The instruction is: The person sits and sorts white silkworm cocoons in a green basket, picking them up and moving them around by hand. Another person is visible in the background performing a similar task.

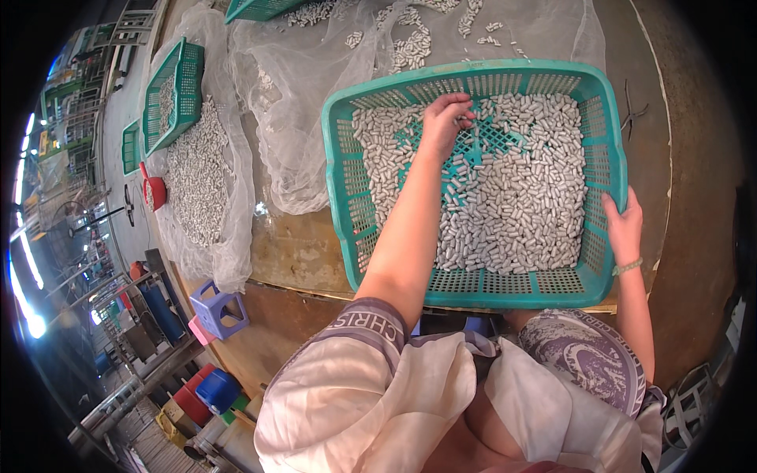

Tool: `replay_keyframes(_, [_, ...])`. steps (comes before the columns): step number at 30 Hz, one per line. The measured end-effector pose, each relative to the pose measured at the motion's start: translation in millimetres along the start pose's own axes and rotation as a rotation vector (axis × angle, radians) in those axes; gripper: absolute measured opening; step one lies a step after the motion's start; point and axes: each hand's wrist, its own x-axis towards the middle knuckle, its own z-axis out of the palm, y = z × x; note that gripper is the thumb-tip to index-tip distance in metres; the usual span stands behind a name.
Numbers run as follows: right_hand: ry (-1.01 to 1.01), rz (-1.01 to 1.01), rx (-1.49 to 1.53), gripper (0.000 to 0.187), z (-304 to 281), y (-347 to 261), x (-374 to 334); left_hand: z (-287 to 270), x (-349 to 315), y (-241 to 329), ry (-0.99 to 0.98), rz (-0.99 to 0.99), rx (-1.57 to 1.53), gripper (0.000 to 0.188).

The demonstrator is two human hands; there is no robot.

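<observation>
1. Directly beneath the left hand (444, 122) and reaching across to the right hand (624, 223): a large green basket (512, 299) with slotted walls, at the near edge of the table (303, 248).
2. Inside, around the left hand: many small grey-white cylindrical pieces (536, 205), thickest on the side toward the right hand, sparser just beside the left fingers, with bare green lattice showing through.
3. At the left hand: loosely curled fingers, low over the basket's floor near the far wall; impossible to tell about any piece in their grasp.
4. At the right hand: a firm grip on the basket's right rim, with a pale bracelet (628, 268) at the wrist.
5. Beyond the right hand, outside the basket: a thin dark tool (628, 118) with two arms.
6. Left of the left hand: rumpled sheer mesh (276, 158); farther out, a broad heap (197, 181) of similar pieces, a smaller green basket (186, 102) and a red scoop (158, 191).
7. Well below and left of the left hand, beside the table: a purple stool (211, 311).
</observation>
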Motion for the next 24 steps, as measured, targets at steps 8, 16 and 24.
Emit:
replay_keyframes(8, [-0.01,0.042,0.028,0.018,2.7,-3.1,0.4,20.0,9.3,-31.3,0.126,0.676,1.184,0.023])
replay_keyframes(16, [-0.016,0.035,-0.032,0.022,0.1,-1.5,0.2,16.9,7.3,-10.5,-0.007,0.401,1.311,0.022])
replay_keyframes(24, [-0.014,-0.015,0.01,0.022,1.8,6.5,2.6,12.6,8.2,-11.6,-0.114,0.284,1.618,0.027])
